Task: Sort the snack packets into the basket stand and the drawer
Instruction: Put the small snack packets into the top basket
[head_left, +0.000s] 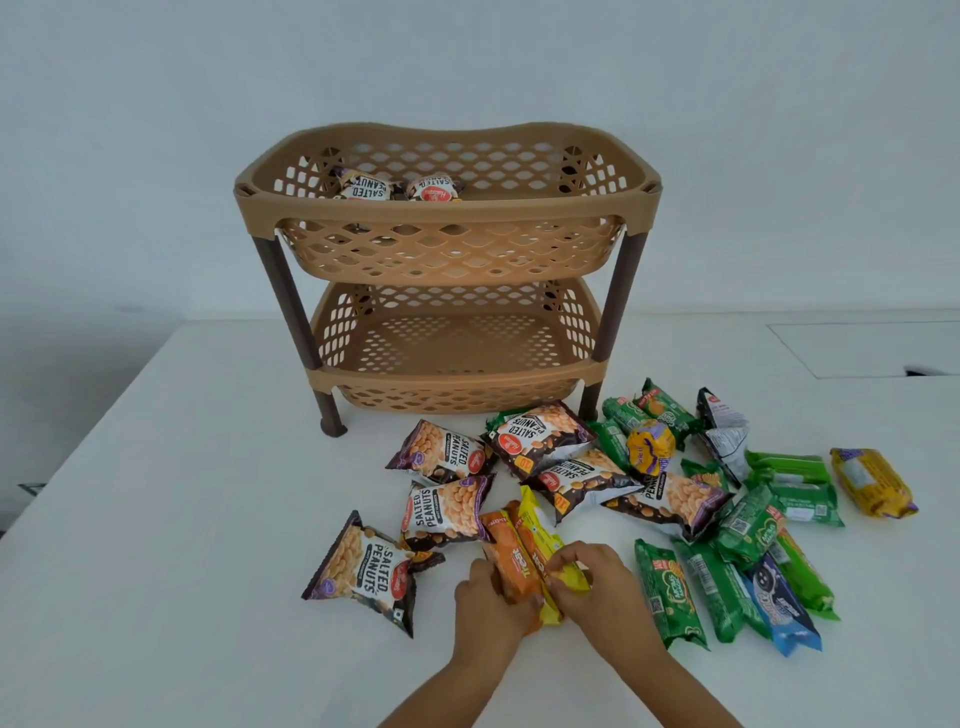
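A tan two-tier basket stand (447, 208) stands at the back of the white table. Two salted peanut packets (363, 188) lie in its top basket; the lower basket (457, 374) holds nothing. In front, several salted peanut packets (441, 452) lie loose. My left hand (491, 597) is closed around an orange biscuit packet (511, 551). My right hand (592, 577) pinches a yellow biscuit packet (540, 525) right beside it. Both packets rest low on the table. No drawer is visible.
Several green biscuit packets (670, 592) and a blue cookie packet (784, 603) lie to the right. A yellow packet (872, 483) sits at the far right. A grey-white packet (724, 431) is behind them. A recessed panel (862, 348) is in the table's back right.
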